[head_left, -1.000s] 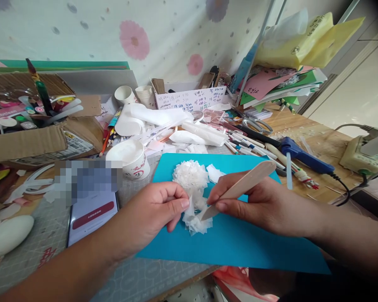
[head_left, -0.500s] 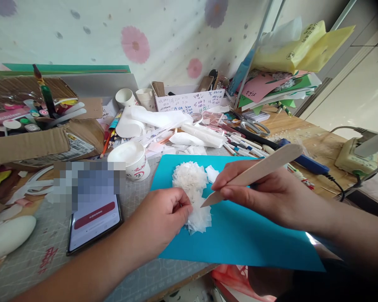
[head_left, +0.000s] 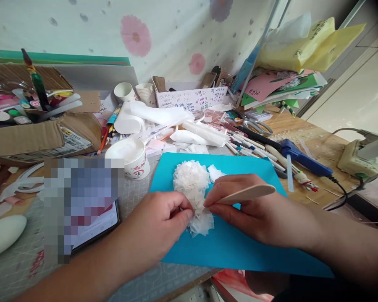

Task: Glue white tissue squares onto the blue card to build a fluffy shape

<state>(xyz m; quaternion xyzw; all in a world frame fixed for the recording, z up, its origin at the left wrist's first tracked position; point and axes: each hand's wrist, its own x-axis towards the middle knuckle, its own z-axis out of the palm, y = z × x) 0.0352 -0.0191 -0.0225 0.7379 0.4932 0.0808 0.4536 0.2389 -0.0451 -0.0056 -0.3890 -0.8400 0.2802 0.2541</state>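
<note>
A white tissue-paper flower [head_left: 191,180] lies on a turquoise paper sheet [head_left: 239,247] on the desk. Its loose lower layers [head_left: 202,223] spread out near my fingers. My left hand [head_left: 159,226] pinches the paper at the flower's lower left edge. My right hand [head_left: 255,212] holds a flat wooden stick [head_left: 247,194] and lays it almost level, its tip pressed into the paper from the right. Both hands touch the flower at about the same spot.
A white paper cup [head_left: 130,157] stands left of the sheet, a phone [head_left: 94,224] in front of it. A cardboard box of markers [head_left: 25,121] is far left. Pens, scissors [head_left: 255,124] and a blue glue gun [head_left: 302,157] lie right. Paper stacks fill the back right.
My right hand has lowered the wooden stick from a steep slant to nearly flat and moved its tip into the paper. My left hand stays pinched on the flower's edge.
</note>
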